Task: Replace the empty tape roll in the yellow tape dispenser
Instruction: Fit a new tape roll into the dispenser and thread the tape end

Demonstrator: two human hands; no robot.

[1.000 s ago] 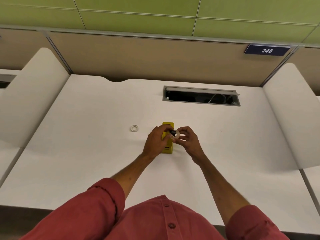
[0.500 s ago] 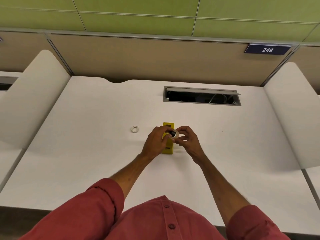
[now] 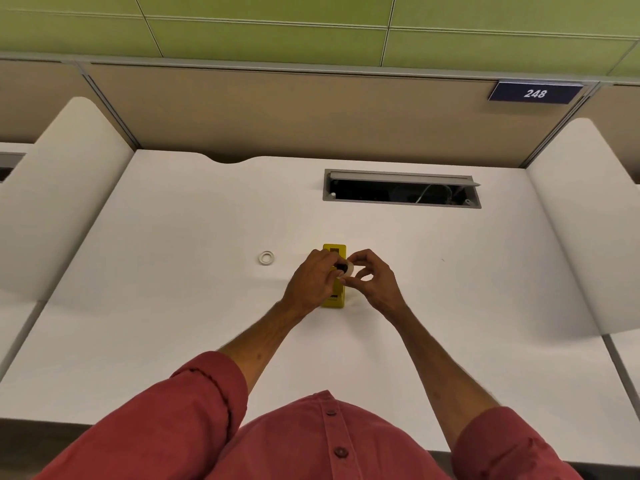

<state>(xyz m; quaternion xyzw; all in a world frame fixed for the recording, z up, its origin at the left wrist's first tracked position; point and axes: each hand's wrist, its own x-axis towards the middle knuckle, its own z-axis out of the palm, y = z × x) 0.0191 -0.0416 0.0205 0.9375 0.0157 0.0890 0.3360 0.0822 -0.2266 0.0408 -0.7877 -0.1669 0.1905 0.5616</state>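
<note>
hands (image 3: pixel 313 282) pinch pale tape roll (image 3: pixel 349 269) | yellow dispenser (image 3: pixel 335 271) upright beneath

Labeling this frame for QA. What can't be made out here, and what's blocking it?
Head view only:
- Middle of the yellow tape dispenser: covered by the left hand and right hand.
- Tape roll and black hub: too small, mostly behind fingers; whether the hub is seated in the roll is unclear.
- White ring on the desk: too small to confirm it is the empty core.
- Cable tray contents: dark.
</note>
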